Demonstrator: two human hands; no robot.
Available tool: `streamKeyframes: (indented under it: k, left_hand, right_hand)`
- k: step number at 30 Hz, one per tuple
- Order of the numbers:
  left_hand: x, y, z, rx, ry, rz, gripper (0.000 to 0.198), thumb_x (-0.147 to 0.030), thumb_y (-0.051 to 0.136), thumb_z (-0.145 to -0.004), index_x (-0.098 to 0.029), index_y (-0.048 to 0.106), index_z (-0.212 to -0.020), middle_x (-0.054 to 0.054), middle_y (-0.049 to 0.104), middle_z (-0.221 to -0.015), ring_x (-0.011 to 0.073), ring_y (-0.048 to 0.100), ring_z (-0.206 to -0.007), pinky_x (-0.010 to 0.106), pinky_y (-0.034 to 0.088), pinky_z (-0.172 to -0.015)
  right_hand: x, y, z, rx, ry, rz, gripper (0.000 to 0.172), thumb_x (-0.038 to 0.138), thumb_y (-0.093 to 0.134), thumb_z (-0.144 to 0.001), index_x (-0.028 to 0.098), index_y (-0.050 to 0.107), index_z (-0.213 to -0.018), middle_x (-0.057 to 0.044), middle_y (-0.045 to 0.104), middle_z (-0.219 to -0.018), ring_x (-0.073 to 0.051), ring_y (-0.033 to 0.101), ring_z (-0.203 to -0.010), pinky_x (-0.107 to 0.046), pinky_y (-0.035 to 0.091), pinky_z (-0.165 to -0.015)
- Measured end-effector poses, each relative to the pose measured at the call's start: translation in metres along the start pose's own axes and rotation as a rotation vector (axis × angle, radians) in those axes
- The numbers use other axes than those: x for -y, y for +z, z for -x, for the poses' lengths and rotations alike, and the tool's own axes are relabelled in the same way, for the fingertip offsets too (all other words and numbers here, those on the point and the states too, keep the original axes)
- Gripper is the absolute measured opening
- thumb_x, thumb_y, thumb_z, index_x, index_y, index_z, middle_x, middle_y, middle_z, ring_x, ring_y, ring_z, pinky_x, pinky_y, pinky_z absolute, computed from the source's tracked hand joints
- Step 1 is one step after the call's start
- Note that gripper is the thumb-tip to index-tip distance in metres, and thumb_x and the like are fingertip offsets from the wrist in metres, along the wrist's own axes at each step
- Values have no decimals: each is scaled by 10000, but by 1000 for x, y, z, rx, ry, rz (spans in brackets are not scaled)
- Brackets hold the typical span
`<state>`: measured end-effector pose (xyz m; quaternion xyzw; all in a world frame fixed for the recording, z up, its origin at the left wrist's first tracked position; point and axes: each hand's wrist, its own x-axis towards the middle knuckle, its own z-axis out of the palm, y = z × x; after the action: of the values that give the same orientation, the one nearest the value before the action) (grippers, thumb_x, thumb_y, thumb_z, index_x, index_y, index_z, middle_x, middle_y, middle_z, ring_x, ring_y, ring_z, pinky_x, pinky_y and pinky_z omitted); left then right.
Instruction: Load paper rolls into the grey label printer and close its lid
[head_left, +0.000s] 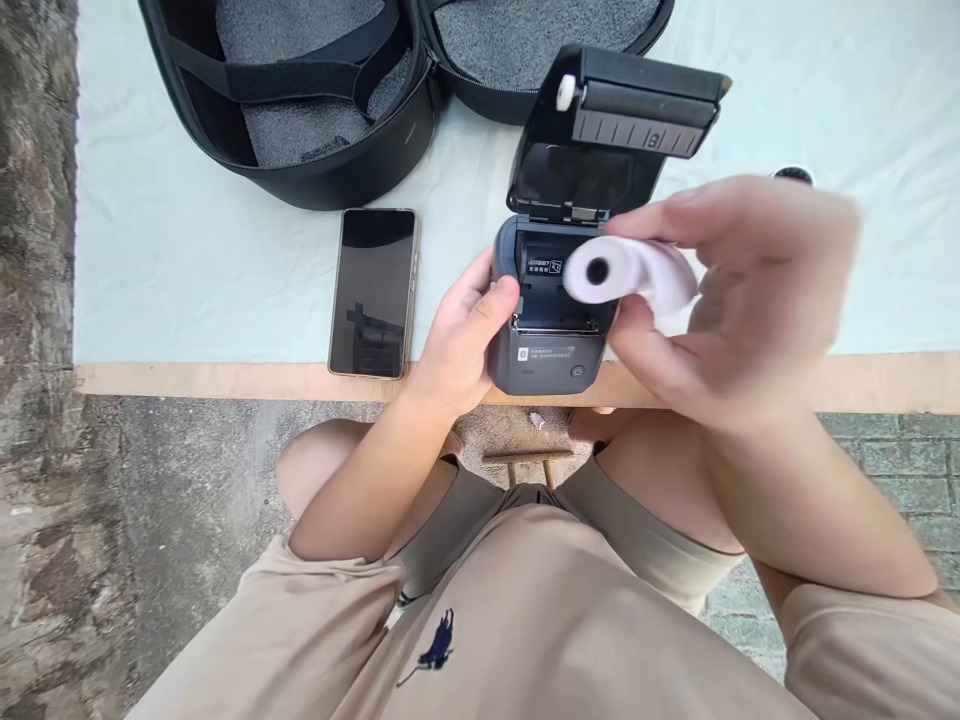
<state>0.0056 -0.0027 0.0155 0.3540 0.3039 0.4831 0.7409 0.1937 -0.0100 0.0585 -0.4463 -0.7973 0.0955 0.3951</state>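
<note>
A white paper roll point(622, 272) is held in the right hand point(742, 300), pinched between the thumb below and the curled fingers above, with its dark core turned toward the camera. The roll is placed just over the open compartment of a small dark grey printer point(547, 352). Whether it touches the compartment's edge cannot be told, as the hand is blurred. The printer's lid point(622, 120) is swung up and back, with its roller bar shown at the top. The printer is gripped on its left side by the left hand point(461, 335), the thumb laid over the top edge and the fingers wrapped behind. The printer is set at the near edge of the table point(187, 270), which is covered with a pale cloth. A phone point(373, 292) is laid face up just left of the left hand, its screen dark. Behind it, an open black case point(300, 110) with grey lining is seen.
</note>
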Motion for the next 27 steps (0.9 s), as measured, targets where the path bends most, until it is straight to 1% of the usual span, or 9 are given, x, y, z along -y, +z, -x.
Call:
streamKeyframes:
  k: [2, 3, 5, 9, 13, 17, 22, 27]
  left_hand:
    - [1, 1, 0, -6, 5, 14, 322, -494, 629, -906, -243, 652, -1107, 25, 718, -1238, 297, 581, -1363, 407, 591, -1032]
    - [1, 1, 0, -15, 9, 26, 333, -495, 635, -902, -242, 642, -1118, 28, 716, -1236, 299, 583, -1361, 405, 592, -1027]
    - [3, 1, 0, -34, 5, 52, 363, -497, 658, -885, -244, 619, -1143, 32, 720, -1217, 302, 600, -1339, 401, 603, -999]
    - [4, 1, 1, -38, -19, 50, 403, -524, 679, -860, -255, 600, -1149, 31, 724, -1193, 307, 648, -1269, 389, 624, -921]
    - [2, 2, 2, -48, -23, 24, 406, -536, 669, -861, -257, 603, -1148, 34, 710, -1220, 307, 651, -1261, 391, 616, -929]
    - [0, 4, 3, -51, -57, 19, 397, -522, 660, -872, -265, 595, -1167, 40, 700, -1239, 309, 664, -1242, 398, 618, -912]
    - [0, 4, 3, -59, -56, 12, 422, -536, 672, -857, -256, 597, -1163, 51, 709, -1233, 320, 660, -1250, 415, 618, -925]
    - [-1, 4, 4, -59, -60, 6, 434, -538, 666, -862, -255, 594, -1182, 52, 693, -1283, 309, 642, -1278, 403, 609, -967]
  right_hand:
    - [6, 5, -5, -7, -102, 84, 542, 71, 583, -789, 295, 457, -1267, -28, 675, -1192, -232, 680, -1094, -393, 566, -863]
    - [8, 7, -7, -13, -128, 127, 540, 54, 580, -777, 290, 468, -1249, -24, 690, -1170, -227, 693, -1063, -385, 566, -836]
    - [9, 8, -10, 19, -109, 222, 521, 59, 583, -777, 296, 470, -1228, -12, 704, -1147, -215, 708, -1030, -370, 561, -798]
    - [9, 9, -10, 101, -60, 338, 468, 104, 602, -789, 298, 472, -1194, -2, 713, -1162, -213, 710, -1059, -360, 548, -812]
    - [11, 7, -9, 143, -22, 344, 409, 100, 594, -767, 282, 486, -1118, 12, 721, -1152, -230, 719, -1028, -372, 535, -764]
    - [16, 4, -12, 154, 35, 324, 379, 109, 575, -764, 291, 493, -1086, 15, 722, -1103, -239, 718, -980, -399, 538, -763]
    - [18, 2, -14, 145, -5, 233, 411, 65, 544, -746, 282, 497, -1092, 3, 703, -1110, -233, 706, -1025, -373, 553, -776]
    - [16, 4, -12, 162, 0, 313, 395, 70, 556, -751, 271, 505, -1088, -9, 711, -1091, -245, 710, -978, -385, 550, -751]
